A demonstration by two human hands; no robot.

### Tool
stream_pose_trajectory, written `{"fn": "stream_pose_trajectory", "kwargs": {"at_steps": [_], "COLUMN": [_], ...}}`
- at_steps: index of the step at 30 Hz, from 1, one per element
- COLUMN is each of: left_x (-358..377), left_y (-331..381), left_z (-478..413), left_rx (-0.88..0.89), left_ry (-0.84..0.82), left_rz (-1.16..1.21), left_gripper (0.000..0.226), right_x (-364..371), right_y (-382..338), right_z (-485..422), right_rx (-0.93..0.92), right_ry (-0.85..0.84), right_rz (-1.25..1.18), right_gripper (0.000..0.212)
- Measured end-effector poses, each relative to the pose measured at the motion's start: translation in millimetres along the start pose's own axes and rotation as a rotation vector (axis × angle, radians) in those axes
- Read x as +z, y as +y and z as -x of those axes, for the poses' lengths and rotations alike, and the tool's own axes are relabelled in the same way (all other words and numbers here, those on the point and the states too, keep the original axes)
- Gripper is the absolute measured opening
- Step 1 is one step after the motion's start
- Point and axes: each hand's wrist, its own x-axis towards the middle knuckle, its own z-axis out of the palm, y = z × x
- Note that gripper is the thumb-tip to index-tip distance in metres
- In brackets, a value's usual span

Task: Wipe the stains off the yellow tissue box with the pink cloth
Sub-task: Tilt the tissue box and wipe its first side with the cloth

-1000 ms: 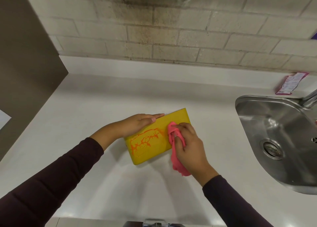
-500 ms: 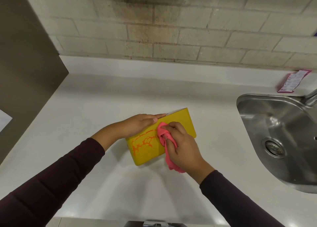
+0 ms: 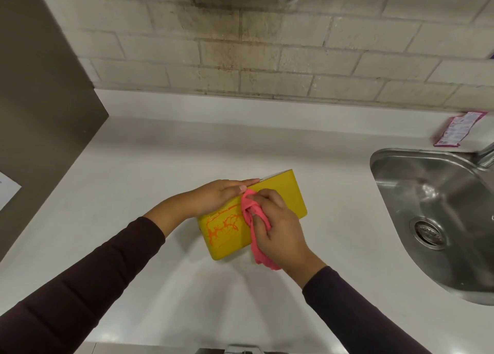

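Yellow tissue box (image 3: 284, 193) lies mid-counter (image 3: 133, 180), white surface spreading round it and the sink (image 3: 387, 153) well to its right. The left hand (image 3: 219, 196) presses straight-fingered along its far edge. The right hand (image 3: 280, 230) bunches the pink cloth (image 3: 250, 212) in curled fingers (image 3: 267, 196) beside orange stains (image 3: 224, 225).

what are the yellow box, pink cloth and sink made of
The yellow tissue box is probably smooth plastic or coated card, with a slight sheen. The pink cloth is soft fabric, bunched into folds. The sink seems stainless steel, from its grey reflective shine.
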Motion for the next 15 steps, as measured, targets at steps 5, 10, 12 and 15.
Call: {"fn": "stream_pose_trajectory", "kwargs": {"at_steps": [5, 10, 12, 15], "left_x": [-1, -2, -1, 0], "left_y": [-3, -4, -4, -5], "left_z": [-2, -5, -5, -5], "left_rx": [-0.005, -0.011, -0.002, 0.009], "left_ry": [-0.013, -0.002, 0.000, -0.003], "left_rz": [-0.014, -0.020, 0.023, 0.027], "left_gripper": [0.038, 0.036, 0.032, 0.034], "right_x": [-20, -10, -1, 8], "right_y": [20, 16, 7, -6], "right_z": [6, -5, -6, 2], "right_rx": [0.000, 0.090, 0.068, 0.004], "right_ry": [-0.027, 0.102, 0.093, 0.008], "right_rz": [0.032, -0.002, -0.026, -0.038], "right_gripper": [0.032, 0.028, 0.029, 0.031]}}
